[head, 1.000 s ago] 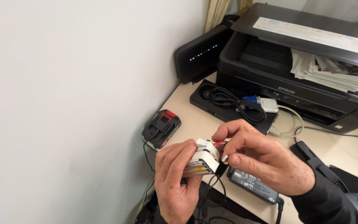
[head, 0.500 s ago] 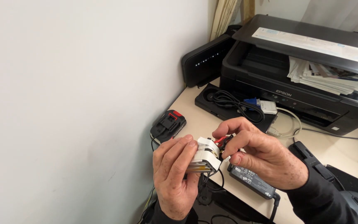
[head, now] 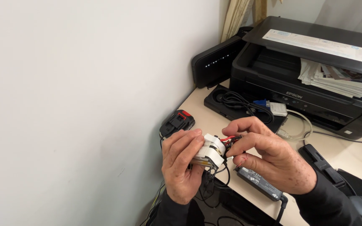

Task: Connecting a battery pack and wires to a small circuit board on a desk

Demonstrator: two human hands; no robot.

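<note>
My left hand [head: 181, 165] grips a small flat battery pack [head: 208, 154] wrapped in white tape, held just off the beige desk's [head: 214, 121] left edge. Red and black wires [head: 230, 139] come out of the pack's end. My right hand [head: 269, 157] pinches those wires and their connector between thumb and fingers, right against the pack. Thin black leads hang down below the pack.
A black and red tool battery [head: 177, 122] sits at the desk corner. A black power adapter [head: 259, 183] lies under my right hand. A black printer [head: 315, 71] with papers, a black tray holding coiled cables [head: 244, 105], and a black box with lights [head: 214, 62] stand behind.
Both hands with the pack have drifted slightly right and up in view as my head shifted. The right fingers have curled closer around the red wires.
</note>
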